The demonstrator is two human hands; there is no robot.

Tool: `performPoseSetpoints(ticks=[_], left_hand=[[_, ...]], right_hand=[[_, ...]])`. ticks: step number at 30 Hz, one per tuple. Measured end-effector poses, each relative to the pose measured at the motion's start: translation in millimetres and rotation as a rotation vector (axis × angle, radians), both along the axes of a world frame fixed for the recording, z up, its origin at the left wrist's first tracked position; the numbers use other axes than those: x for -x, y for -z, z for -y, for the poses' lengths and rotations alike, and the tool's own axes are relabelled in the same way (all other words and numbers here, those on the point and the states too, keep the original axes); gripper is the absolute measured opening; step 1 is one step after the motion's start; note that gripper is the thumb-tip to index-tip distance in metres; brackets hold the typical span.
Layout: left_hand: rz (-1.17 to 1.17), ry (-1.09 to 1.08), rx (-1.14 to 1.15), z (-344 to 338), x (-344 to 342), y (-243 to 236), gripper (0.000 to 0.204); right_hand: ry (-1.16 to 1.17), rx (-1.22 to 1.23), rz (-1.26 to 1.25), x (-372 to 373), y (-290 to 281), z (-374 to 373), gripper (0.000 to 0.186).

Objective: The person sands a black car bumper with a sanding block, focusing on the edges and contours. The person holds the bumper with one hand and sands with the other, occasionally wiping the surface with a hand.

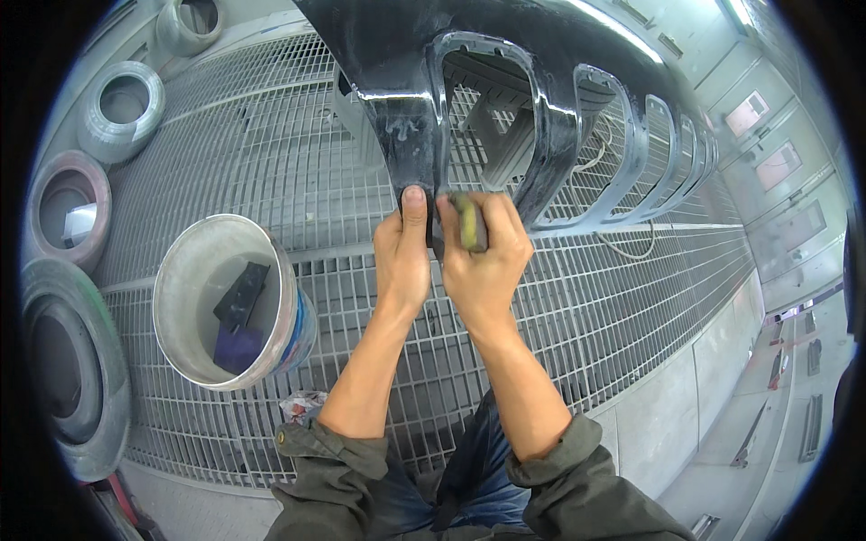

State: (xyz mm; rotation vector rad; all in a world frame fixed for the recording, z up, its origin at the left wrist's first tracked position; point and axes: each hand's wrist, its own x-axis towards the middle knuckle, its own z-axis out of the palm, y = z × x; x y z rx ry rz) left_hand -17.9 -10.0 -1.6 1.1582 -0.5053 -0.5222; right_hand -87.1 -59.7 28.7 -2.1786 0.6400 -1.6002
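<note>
My left hand [402, 261] grips the lower edge of the glossy black grille panel [505, 81]; my right hand [484, 261] clenches a yellowish sanding pad [469, 221] against it. A bucket [180, 261] stands left of the panel.

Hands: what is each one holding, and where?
Left hand pinches the black grille panel's lower edge; right hand grips a small sanding pad around its middle.

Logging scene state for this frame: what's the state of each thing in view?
Glossy black slotted car grille panel: wet, raised above the metal grate floor.
Left hand: pinching the panel's lower edge.
Right hand: pressing a small yellow-green sanding pad to that edge.
White plastic bucket: upright, open, dark blocks inside.
</note>
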Motion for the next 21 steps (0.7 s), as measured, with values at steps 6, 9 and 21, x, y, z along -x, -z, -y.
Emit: performPoseSetpoints(ticks=[6, 9, 21], left_hand=[[0.021, -0.028, -0.009, 6, -7, 20, 0.080], [0.020, -0.030, 0.005, 7, -6, 16, 0.082], [0.026, -0.032, -0.027, 4, -5, 7, 0.078]], right_hand=[[0.059, 0.005, -0.117, 17, 31, -1, 0.015], [0.131, -0.003, -0.374, 36, 35, 1, 0.014], [0.004, -0.055, 0.059, 4, 11, 6, 0.016]])
